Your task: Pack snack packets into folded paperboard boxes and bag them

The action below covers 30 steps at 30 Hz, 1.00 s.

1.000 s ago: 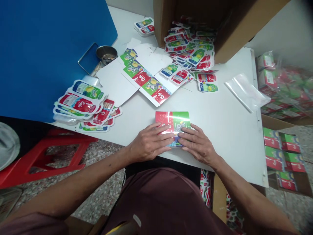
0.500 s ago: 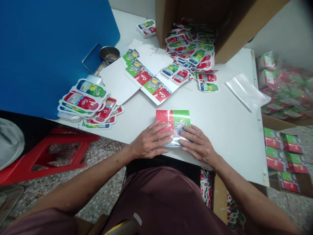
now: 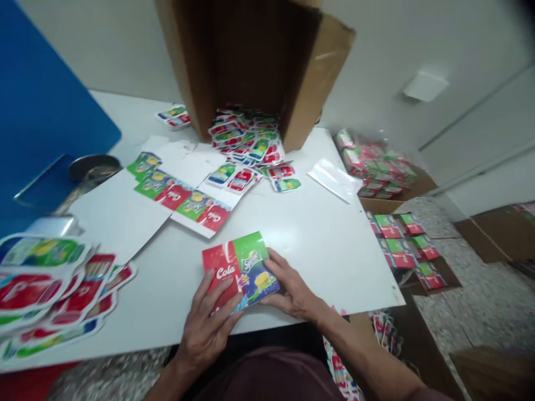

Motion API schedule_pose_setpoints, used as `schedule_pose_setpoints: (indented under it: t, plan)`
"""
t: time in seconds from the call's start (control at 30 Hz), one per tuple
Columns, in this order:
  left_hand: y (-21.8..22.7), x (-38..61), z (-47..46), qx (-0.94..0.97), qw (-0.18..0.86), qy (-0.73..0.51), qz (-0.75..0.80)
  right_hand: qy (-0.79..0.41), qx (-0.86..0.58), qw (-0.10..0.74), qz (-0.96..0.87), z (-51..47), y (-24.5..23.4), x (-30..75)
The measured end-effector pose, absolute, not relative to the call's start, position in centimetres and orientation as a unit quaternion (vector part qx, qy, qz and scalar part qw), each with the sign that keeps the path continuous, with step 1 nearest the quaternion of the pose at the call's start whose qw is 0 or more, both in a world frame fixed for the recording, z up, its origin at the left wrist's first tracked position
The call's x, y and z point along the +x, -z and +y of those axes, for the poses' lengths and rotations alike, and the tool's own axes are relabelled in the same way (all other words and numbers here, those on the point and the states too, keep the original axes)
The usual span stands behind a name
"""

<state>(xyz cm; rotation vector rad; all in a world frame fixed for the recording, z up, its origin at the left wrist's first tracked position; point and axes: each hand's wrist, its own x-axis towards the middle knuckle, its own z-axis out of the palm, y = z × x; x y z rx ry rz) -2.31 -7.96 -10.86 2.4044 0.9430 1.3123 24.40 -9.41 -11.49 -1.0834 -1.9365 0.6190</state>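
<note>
In front of me at the table's near edge is a small printed cardboard box (image 3: 247, 253), half red with "Cola" and half green and blue with "Sprite". It is turned slightly, its right side higher. My left hand (image 3: 211, 314) grips its left and near side, fingers lying across the red part. With fingers and thumb at its right edge, my right hand (image 3: 288, 284) holds the other end. Beyond it lie flat printed box sheets (image 3: 184, 203), with bottle-shaped cards (image 3: 232, 176) on top of them.
An open brown carton (image 3: 309, 72) spills bottle-shaped cards at the back. More cards (image 3: 45, 287) are piled at left beside a blue panel (image 3: 37, 122) and a metal bowl (image 3: 94, 167). Clear plastic bags (image 3: 334, 181) lie at right. Finished-looking boxes (image 3: 399, 250) fill cartons on the floor.
My view has swung to the right and up. The box has tilted, and my right hand has shifted from its top to its right edge, while my left hand stays on the red side.
</note>
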Motion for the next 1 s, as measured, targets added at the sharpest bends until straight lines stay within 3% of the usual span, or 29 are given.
schedule_pose_setpoints:
  t: [0.1,0.2,0.37,0.47,0.67,0.87,1.0]
  plan:
    - [8.8,-1.1,-7.2,0.814,0.139,-0.467,0.317,-0.224,-0.465,0.454,-0.727,-9.9,9.2,23.6]
    - [5.5,0.4,-5.1,0.794,0.223,-0.439,0.358,-0.211,-0.542,0.501,-0.641,-9.4,4.8,22.9]
    - [1.4,3.2,2.5,0.686,0.384,-0.308,0.536,-0.265,-0.643,0.458,-0.554,-2.5,1.6,23.8]
    - [0.8,3.8,5.9,0.642,0.454,-0.267,0.557,-0.318,-0.634,0.392,-0.586,3.0,3.0,27.5]
    - [1.0,3.1,5.4,0.648,0.455,-0.272,0.547,-0.106,-0.754,0.381,-0.525,9.7,6.2,42.5]
    - [0.6,3.6,5.4,0.620,0.470,-0.262,0.571,-0.067,-0.794,0.301,-0.523,10.7,11.1,50.4]
    - [0.6,3.7,5.4,0.606,0.477,-0.273,0.575,-0.031,-0.784,0.299,-0.543,10.3,13.1,50.3]
